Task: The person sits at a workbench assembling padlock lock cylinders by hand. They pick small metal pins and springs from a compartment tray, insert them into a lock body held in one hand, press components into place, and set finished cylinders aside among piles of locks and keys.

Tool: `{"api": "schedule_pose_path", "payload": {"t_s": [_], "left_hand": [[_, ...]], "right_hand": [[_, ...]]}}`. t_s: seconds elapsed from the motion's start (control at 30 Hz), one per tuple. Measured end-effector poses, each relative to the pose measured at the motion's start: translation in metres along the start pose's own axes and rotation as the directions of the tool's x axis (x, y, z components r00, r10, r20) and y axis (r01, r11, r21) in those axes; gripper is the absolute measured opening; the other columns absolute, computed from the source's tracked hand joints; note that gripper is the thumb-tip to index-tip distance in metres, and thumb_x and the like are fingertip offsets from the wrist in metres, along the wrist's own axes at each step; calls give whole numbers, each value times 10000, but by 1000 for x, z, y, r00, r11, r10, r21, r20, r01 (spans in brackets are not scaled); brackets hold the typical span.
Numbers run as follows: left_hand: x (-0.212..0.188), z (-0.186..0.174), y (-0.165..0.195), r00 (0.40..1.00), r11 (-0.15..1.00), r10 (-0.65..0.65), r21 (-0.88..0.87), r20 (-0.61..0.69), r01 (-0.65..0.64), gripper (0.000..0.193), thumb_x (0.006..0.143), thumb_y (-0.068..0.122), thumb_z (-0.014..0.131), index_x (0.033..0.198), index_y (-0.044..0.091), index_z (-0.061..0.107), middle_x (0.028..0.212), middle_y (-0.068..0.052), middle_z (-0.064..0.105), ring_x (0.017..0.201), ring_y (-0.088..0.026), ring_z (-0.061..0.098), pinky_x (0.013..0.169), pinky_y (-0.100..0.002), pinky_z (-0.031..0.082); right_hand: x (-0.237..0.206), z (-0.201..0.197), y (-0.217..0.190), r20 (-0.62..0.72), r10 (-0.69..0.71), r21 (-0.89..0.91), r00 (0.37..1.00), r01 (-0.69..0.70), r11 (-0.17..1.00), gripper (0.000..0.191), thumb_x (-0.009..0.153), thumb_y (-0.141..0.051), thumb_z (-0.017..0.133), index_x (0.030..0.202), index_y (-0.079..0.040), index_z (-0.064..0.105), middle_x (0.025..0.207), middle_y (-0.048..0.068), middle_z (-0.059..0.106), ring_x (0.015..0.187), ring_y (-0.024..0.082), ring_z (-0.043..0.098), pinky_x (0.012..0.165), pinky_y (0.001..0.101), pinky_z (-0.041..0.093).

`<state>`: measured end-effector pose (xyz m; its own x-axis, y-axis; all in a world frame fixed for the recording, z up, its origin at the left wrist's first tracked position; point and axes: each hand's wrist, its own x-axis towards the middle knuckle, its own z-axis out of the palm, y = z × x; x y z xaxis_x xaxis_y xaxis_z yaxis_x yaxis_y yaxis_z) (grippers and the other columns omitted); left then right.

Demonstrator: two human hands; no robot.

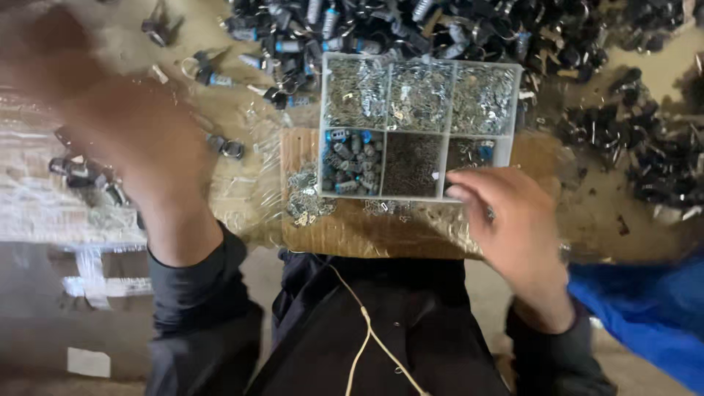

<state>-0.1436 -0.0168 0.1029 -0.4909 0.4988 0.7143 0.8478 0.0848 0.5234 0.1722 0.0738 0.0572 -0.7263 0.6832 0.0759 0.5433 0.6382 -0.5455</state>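
Standing nearby: right hand (517, 231) rests at the divided parts tray (513, 110), fingers loosely curled, holding nothing visible. Left hand (139, 139) is a blur, can't tell its grip. Sorted bits stay handy; lock pile (469, 29) beyond.

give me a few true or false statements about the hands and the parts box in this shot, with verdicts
1. The clear parts box is split into six compartments. True.
2. The right hand rests on the heap of dark parts at the top of the view. False: it is at the near right corner of the box, fingertips at its rim.
3. The left hand is blurred and raised over the left side of the work surface. True.
4. The box sits on a red cloth. False: it sits on a piece of brown cardboard.
5. The top three compartments hold small silvery metal pieces. True.
6. The left hand has a grip on a screwdriver. False: no tool shows in it.
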Motion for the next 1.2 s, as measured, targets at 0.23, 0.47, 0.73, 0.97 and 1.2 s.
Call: {"api": "schedule_pose_path", "payload": {"t_s": [0.23, 0.47, 0.73, 0.97, 1.2], "left_hand": [[-106, 42, 34, 640, 959, 253, -101, 725, -265, 153, 792, 86, 684, 938, 95, 731, 962, -70, 664, 963, -285, 631, 806, -415, 522], [-129, 82, 56, 660, 935, 207, 51, 722, -350, 128, 744, 152, 659, 835, 84, 718, 915, -77, 646, 976, -291, 596, 820, -384, 500], [-122, 88, 69, 734, 979, 165, -21, 659, -201, 143, 837, 120, 707, 968, 63, 722, 957, -83, 637, 975, -283, 578, 839, -407, 490], [-131, 94, 67, 728, 981, 184, -74, 660, -181, 177, 896, 123, 766, 1059, 63, 734, 1018, -49, 670, 966, -263, 593, 847, -401, 492], [-125, 94, 73, 783, 992, 126, -91, 609, -89, 158, 914, 131, 765, 1051, 68, 721, 1016, -44, 671, 959, -267, 591, 846, -395, 496]], "right_hand": [[30, -1, 33, 502, 211, -381, 839, -5, 925, 212, 888, -227, 718, 1082, -185, 791, 945, 108, 756, 825, 310, 720, 733, 436, 593], [29, -20, 43, 331, -53, -166, 942, 114, 980, 317, 827, -23, 681, 1123, -97, 770, 1009, 124, 693, 829, 315, 716, 705, 432, 589], [11, -18, 73, 234, 113, 589, 966, -233, 773, 257, 931, 83, 665, 1167, -11, 705, 1245, 108, 657, 1038, 151, 723, 857, 247, 618], [-5, -3, 69, 146, 214, 816, 966, -240, 526, 377, 884, 101, 761, 1240, 12, 673, 1265, 116, 669, 1103, 146, 687, 974, 264, 625], [-5, 10, 47, 2, 261, 862, 965, -134, 489, 460, 860, 159, 768, 1280, 4, 666, 1329, 94, 637, 1129, 148, 689, 1004, 277, 619]]}}
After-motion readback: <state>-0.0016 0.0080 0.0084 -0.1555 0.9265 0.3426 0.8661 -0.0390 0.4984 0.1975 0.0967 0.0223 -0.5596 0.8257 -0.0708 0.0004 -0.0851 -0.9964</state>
